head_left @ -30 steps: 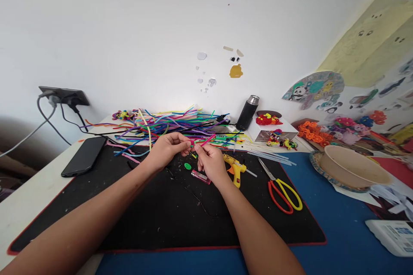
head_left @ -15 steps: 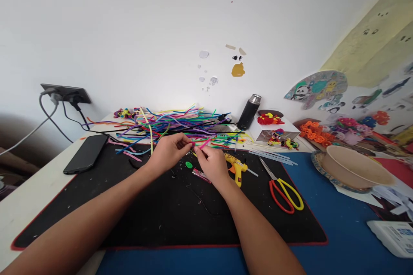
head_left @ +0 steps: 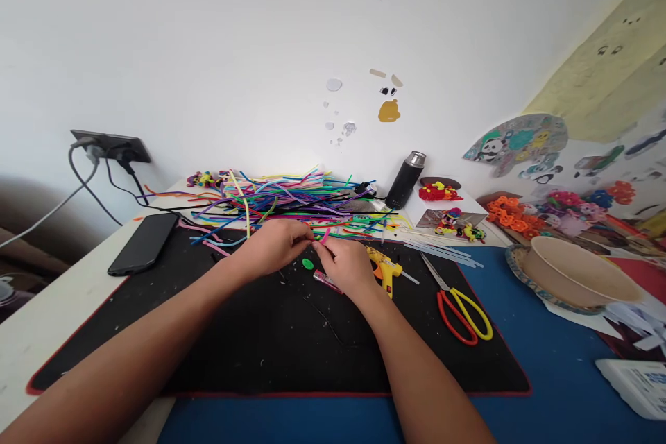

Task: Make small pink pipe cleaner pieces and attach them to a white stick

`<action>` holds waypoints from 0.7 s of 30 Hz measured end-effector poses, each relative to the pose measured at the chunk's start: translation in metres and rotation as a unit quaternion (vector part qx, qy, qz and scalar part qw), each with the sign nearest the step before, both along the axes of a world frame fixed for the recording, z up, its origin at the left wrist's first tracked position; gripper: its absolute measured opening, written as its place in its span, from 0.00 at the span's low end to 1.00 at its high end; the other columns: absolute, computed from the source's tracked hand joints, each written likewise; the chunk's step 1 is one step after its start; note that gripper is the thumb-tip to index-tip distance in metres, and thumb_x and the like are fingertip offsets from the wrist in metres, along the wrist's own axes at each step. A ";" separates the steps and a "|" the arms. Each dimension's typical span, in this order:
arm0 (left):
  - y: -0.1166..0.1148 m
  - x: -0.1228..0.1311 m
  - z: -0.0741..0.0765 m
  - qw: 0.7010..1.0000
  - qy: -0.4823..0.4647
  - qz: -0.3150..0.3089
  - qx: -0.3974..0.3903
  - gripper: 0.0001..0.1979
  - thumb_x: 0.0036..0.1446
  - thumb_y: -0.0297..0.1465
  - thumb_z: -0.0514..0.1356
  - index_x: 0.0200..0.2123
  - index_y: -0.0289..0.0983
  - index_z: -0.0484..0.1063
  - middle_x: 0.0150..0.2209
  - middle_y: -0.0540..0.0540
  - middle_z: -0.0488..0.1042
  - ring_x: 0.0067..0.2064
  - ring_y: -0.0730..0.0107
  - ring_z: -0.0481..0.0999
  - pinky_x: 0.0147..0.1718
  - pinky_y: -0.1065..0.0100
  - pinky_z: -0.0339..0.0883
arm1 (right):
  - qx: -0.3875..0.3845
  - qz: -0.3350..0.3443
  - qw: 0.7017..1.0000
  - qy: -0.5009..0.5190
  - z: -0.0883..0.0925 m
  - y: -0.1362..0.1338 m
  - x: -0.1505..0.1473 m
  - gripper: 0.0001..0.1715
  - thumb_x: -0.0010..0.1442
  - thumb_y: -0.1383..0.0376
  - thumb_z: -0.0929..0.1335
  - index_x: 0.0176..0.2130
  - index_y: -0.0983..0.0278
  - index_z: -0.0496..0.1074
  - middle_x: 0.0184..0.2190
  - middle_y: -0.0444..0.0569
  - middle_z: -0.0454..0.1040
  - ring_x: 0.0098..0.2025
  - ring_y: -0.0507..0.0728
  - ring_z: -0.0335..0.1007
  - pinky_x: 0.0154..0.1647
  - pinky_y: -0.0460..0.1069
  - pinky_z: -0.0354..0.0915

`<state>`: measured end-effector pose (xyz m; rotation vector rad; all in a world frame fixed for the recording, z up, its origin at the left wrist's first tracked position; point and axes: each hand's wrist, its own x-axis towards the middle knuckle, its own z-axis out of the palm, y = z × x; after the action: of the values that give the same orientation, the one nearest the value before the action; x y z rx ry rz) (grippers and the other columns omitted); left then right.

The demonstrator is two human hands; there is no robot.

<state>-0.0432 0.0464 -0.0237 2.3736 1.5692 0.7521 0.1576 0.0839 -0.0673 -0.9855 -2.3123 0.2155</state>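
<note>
I see less of the slim bright-pink fuzzy stem (head_left: 326, 236) than a second ago: my bare left hand (head_left: 273, 244) and right hand (head_left: 347, 265), fingertips nearly meeting, pinch it above the black, red-edged mat (head_left: 260, 354), probably bending it

I can read no word, brand or number anywhere around me. The nearest I come to lettering is the white pack (head_left: 632, 385) at the far right edge: it carries blue characters and finer grey lines below them, but they are too slanted and blurred for me to make out, and the pack runs out of my view. The pink lighter (head_left: 327, 281) just beside my right hand (head_left: 340, 260) shows pale marks along its side, too small for me to tell whether they are letters. On the grip of the yellow glue gun (head_left: 385, 267) I see a small red patch, any sign on it illegible.
</note>
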 end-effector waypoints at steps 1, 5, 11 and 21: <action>0.000 -0.001 0.001 1.000 -0.002 -0.003 -0.011 0.13 0.63 0.33 0.57 0.38 0.40 0.82 0.33 0.45 0.83 0.33 0.62 0.79 0.33 0.67 0.62 | 0.001 0.004 1.000 -0.003 0.001 0.000 0.000 0.23 0.73 0.56 0.65 0.27 0.61 0.73 0.24 0.48 0.77 0.26 0.56 0.69 0.28 0.51 0.46; -0.001 -0.004 0.005 0.995 -0.051 -0.026 -0.080 0.12 0.62 0.36 0.59 0.37 0.42 0.83 0.32 0.47 0.83 0.32 0.63 0.79 0.32 0.69 0.63 | 0.000 0.004 1.000 0.003 0.003 0.001 0.002 0.23 0.73 0.57 0.65 0.27 0.61 0.74 0.23 0.49 0.76 0.26 0.57 0.69 0.29 0.51 0.47; -0.003 -0.001 0.010 0.980 -0.127 -0.003 -0.152 0.13 0.60 0.41 0.62 0.37 0.40 0.82 0.29 0.49 0.81 0.31 0.65 0.78 0.30 0.70 0.65 | -0.042 -0.010 0.997 0.068 0.006 0.001 0.002 0.25 0.72 0.56 0.65 0.24 0.60 0.68 0.20 0.45 0.70 0.23 0.55 0.63 0.27 0.50 0.47; 0.001 -0.001 0.008 0.930 -0.306 0.043 -0.200 0.19 0.51 0.47 0.69 0.34 0.37 0.78 0.27 0.49 0.79 0.29 0.66 0.77 0.32 0.67 0.72 | -0.194 0.004 0.967 0.166 0.010 0.001 0.003 0.25 0.71 0.52 0.65 0.24 0.59 0.65 0.14 0.40 0.66 0.19 0.53 0.64 0.25 0.48 0.54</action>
<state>-0.0445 0.0474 -0.0155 1.5807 1.3840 0.9605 0.1606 0.0846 -0.0573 -1.0329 -2.0023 0.7997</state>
